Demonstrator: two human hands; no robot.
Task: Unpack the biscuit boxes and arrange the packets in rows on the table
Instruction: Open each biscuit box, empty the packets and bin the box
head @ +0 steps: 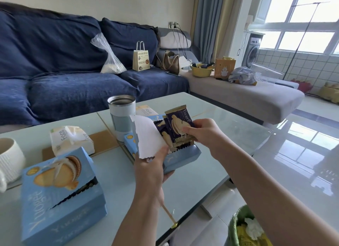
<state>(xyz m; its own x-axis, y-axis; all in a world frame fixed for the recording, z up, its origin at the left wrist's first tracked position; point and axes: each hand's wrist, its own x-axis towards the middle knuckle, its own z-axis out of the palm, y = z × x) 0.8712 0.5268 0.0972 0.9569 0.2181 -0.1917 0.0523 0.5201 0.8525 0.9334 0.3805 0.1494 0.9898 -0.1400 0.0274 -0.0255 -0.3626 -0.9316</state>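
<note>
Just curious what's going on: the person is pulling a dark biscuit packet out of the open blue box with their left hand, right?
Not quite: the head view shows the right hand pulling the dark biscuit packet out, while the left hand holds the open blue box.

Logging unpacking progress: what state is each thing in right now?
Held biscuit box: flap torn open, gripped by left hand.
Biscuit packet: sealed, partly out of the box, pinched by right hand.
Second biscuit box: on the table, top torn open.
Tumbler: upright, lid off.
Tissue pack: opened, tissue sticking out.
</note>
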